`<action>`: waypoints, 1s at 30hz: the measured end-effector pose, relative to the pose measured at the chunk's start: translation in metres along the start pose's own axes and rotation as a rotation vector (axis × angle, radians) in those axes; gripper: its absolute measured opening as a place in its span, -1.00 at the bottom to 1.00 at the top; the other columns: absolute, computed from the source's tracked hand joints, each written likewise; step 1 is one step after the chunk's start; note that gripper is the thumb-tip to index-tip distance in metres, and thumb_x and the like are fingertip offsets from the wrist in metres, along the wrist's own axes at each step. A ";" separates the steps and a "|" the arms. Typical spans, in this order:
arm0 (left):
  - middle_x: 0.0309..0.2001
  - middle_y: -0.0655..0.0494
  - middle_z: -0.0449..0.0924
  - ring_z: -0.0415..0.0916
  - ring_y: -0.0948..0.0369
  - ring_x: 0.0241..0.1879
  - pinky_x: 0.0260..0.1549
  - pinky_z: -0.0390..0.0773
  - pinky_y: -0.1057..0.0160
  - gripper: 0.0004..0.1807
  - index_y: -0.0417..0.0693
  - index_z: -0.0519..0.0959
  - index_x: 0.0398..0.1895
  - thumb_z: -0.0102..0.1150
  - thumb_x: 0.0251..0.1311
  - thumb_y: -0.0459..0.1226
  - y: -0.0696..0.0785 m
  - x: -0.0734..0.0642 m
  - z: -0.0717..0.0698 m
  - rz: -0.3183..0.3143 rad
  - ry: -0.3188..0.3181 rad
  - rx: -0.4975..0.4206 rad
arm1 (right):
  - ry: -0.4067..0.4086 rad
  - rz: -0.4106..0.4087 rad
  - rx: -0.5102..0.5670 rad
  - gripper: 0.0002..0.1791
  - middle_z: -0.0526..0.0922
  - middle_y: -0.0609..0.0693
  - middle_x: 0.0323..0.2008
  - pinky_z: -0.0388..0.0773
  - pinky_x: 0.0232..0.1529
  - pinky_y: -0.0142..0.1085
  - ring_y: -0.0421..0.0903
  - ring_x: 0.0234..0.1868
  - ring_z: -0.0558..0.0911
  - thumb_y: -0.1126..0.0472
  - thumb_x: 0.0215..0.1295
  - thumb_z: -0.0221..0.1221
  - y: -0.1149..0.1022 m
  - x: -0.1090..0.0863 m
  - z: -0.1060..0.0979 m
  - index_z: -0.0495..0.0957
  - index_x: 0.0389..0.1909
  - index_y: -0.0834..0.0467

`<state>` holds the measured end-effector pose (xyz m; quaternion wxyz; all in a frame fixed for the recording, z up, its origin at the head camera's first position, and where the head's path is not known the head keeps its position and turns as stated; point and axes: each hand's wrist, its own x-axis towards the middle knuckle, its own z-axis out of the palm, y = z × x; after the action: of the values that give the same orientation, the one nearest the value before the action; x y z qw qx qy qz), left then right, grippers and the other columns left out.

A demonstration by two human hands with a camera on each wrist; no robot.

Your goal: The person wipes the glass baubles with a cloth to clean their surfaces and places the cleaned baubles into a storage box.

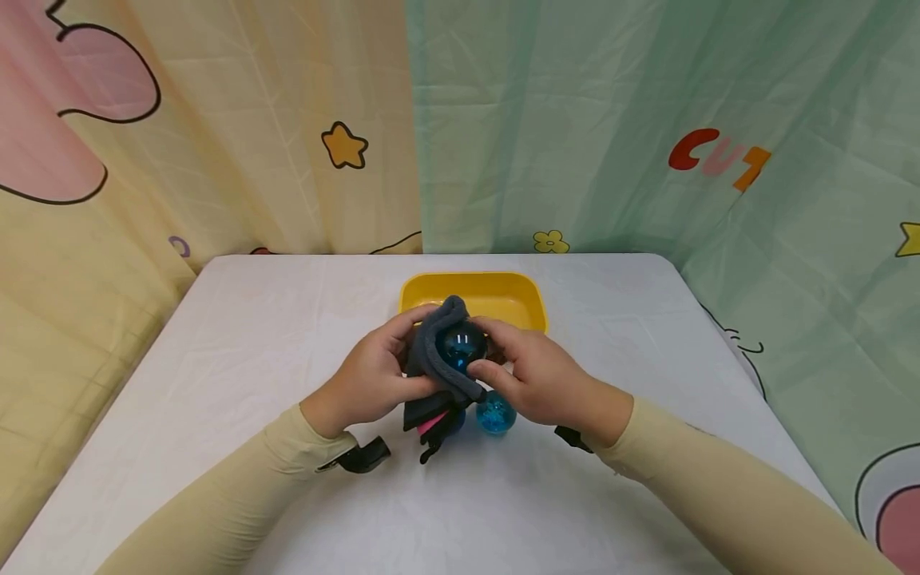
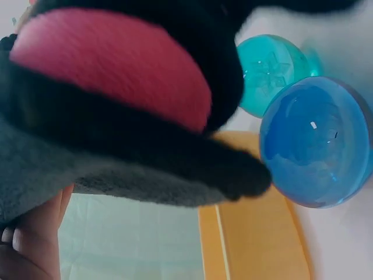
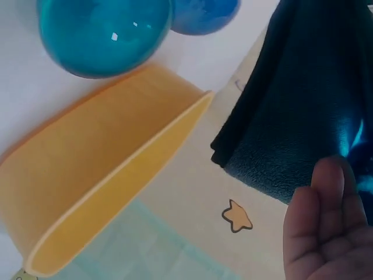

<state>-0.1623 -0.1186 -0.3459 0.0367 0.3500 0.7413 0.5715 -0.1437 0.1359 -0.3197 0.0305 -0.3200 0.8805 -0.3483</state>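
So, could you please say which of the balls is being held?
The dark blue ball beside the grey fabric, held by the right hand; the turquoise ball and the other blue ball rest on the table.

A patterned curtain, probably fabric, hangs behind the table.

At two o'clock in the head view, bold letters on the green curtain read "CUT": red C, pink U, orange T. At nine o'clock, a purple mark on the yellow curtain is too small to read.
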 end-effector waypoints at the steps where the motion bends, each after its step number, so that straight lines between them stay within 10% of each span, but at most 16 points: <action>1: 0.17 -0.19 0.67 0.69 0.10 -0.07 0.01 0.75 0.27 -0.14 -0.15 0.29 0.54 0.45 0.17 -0.53 0.000 0.000 -0.001 0.004 0.005 0.000 | -0.002 -0.015 -0.013 -0.27 0.76 -0.05 0.07 0.74 0.01 -0.27 -0.20 -0.08 0.73 0.08 0.56 0.22 -0.001 0.000 0.000 0.17 0.61 0.12; 5: 0.19 -0.21 0.67 0.70 0.09 0.01 0.07 0.73 0.27 -0.14 -0.17 0.28 0.54 0.43 0.17 -0.55 0.000 0.001 -0.003 0.011 0.015 -0.035 | 0.011 -0.125 -0.173 -0.11 0.71 0.07 0.21 0.75 0.10 -0.15 -0.07 0.02 0.77 0.19 0.47 0.31 -0.001 -0.001 -0.003 0.04 0.66 0.11; 10: 0.18 -0.20 0.67 0.70 0.08 0.01 0.08 0.73 0.27 -0.14 -0.16 0.28 0.54 0.42 0.18 -0.55 0.001 0.001 -0.003 -0.004 0.004 -0.043 | 0.157 -0.325 -0.494 -0.15 0.74 0.00 -0.26 0.70 -0.22 -0.26 -0.08 -0.31 0.65 0.16 0.29 0.47 0.004 -0.001 -0.005 0.29 0.53 0.17; 15: 0.19 -0.19 0.66 0.70 0.07 -0.01 0.05 0.73 0.27 -0.14 -0.15 0.28 0.55 0.43 0.19 -0.53 0.001 0.000 -0.003 -0.009 -0.004 -0.026 | 0.227 -0.415 -0.557 -0.19 0.71 -0.05 -0.34 0.65 -0.30 -0.31 -0.12 -0.38 0.59 0.12 0.19 0.53 0.007 0.000 -0.006 0.42 0.44 0.16; 19: 0.20 -0.19 0.65 0.69 0.08 0.02 0.08 0.72 0.28 -0.16 -0.14 0.29 0.55 0.41 0.20 -0.54 0.001 0.001 -0.002 0.004 -0.005 -0.037 | 0.176 -0.333 -0.469 -0.20 0.77 -0.02 -0.19 0.72 -0.18 -0.29 -0.12 -0.28 0.68 0.12 0.23 0.50 0.005 0.001 -0.007 0.41 0.45 0.20; 25: 0.22 -0.19 0.63 0.68 0.08 0.03 0.09 0.72 0.27 -0.16 -0.10 0.30 0.54 0.42 0.20 -0.53 0.000 0.001 0.001 -0.008 -0.021 -0.044 | -0.002 0.019 0.010 -0.46 0.78 -0.07 -0.15 0.73 -0.14 -0.32 -0.19 -0.20 0.70 0.10 0.52 0.27 0.005 0.002 -0.003 0.43 0.39 0.22; 30: 0.20 -0.19 0.65 0.69 0.09 -0.01 0.05 0.73 0.27 -0.15 -0.14 0.28 0.54 0.44 0.19 -0.52 -0.002 0.000 0.001 -0.005 -0.020 -0.018 | -0.023 0.029 -0.033 -0.37 0.78 -0.05 -0.01 0.75 -0.01 -0.20 -0.17 -0.10 0.73 0.00 0.57 0.19 0.003 0.001 -0.002 0.33 0.52 0.17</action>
<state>-0.1627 -0.1184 -0.3477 0.0486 0.3535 0.7365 0.5747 -0.1466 0.1382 -0.3199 0.0403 -0.3115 0.8903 -0.3296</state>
